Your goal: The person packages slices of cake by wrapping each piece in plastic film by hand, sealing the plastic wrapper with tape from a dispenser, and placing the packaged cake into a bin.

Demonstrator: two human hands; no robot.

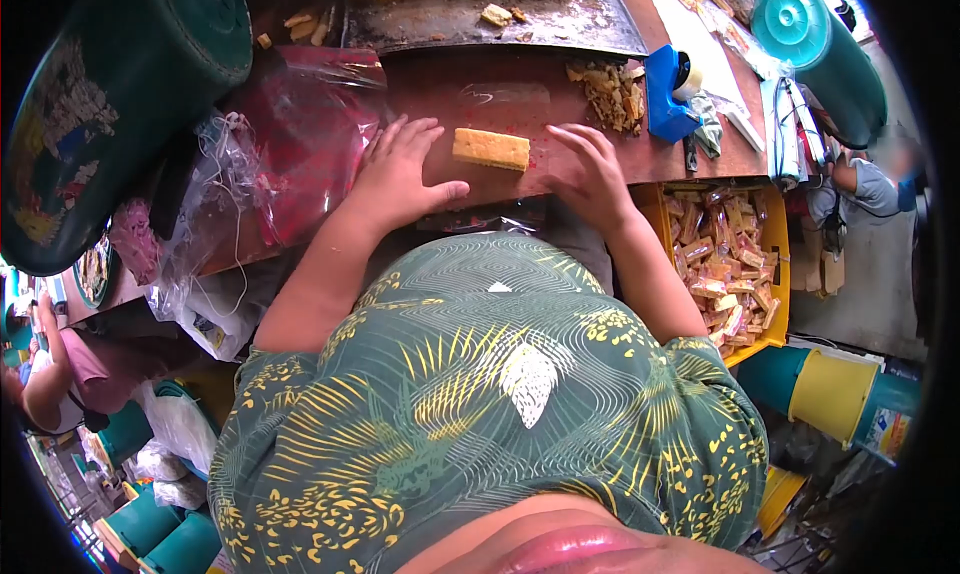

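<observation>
Judging the cake bar (491, 149) prob. light & crumbly, I'm favoring its long sides, approx. mid, w/ L hand (396, 174) & R hand (597, 186) fingers spread, empty.

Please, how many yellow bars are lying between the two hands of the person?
1. The yellow bar lies between the left hand and the right hand, apparently touching neither; no second bar seems hidden there.

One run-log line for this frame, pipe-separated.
left hand: open, off bar | right hand: open, off bar | bar: untouched, between hands | tape dispenser: right of bar
</observation>
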